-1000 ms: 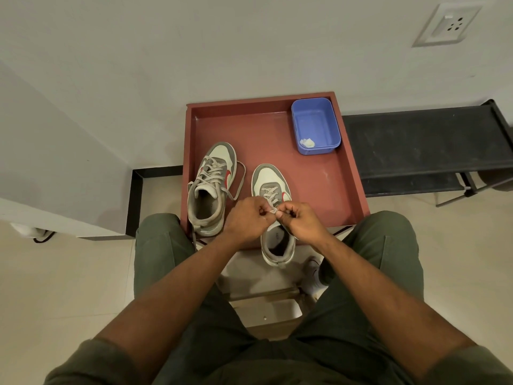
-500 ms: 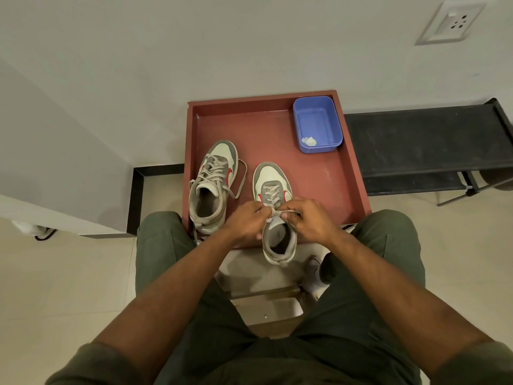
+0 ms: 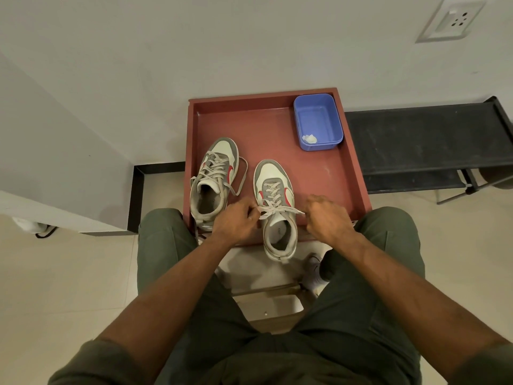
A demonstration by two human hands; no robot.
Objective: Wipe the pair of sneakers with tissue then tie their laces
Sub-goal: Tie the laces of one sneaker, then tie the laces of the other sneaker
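Left hand [image 3: 238, 218], right hand [image 3: 327, 218] each pinch lace [image 3: 280, 209]; two sneakers [image 3: 276, 207], one tray [image 3: 358, 173].

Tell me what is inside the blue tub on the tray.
The blue tub holds one crumpled white tissue in its near left corner; the rest of its floor shows bare. Nothing covers it.

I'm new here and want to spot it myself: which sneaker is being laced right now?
Find the reddish-brown tray against the wall. Two grey-and-white sneakers sit on it; take the right sneaker, whose heel overhangs the near edge. Unlike the left sneaker, its lace is stretched sideways between both hands.
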